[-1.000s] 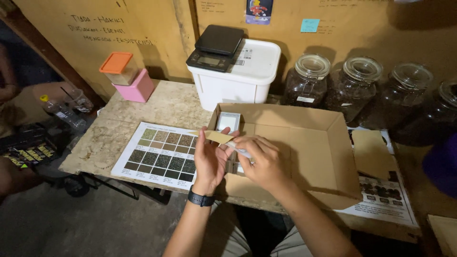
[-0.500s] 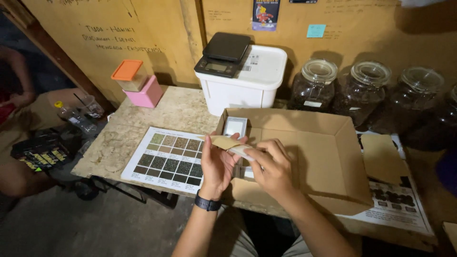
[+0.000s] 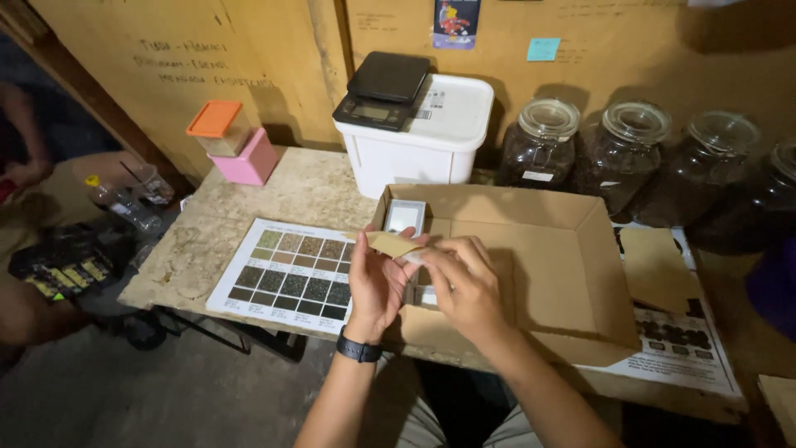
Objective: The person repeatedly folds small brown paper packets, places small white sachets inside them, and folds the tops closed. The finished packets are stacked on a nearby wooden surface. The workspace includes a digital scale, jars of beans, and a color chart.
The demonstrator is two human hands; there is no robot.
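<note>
- Two hands, left hand (image 3: 375,282) and right hand (image 3: 464,286), together, pinching small tan packet (image 3: 392,243) over cardboard box (image 3: 564,274).
- Likely risk: packet slipping or tearing under uneven pull.

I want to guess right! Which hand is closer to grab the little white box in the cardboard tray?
Probably the left hand: its fingertips, pinching a brown paper packet, sit just below the white box. The right hand is farther away.

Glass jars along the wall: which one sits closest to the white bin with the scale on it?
The leftmost glass jar, right beside the white bin that carries the black scale. The other three jars stand further right, each farther from the bin.
</note>
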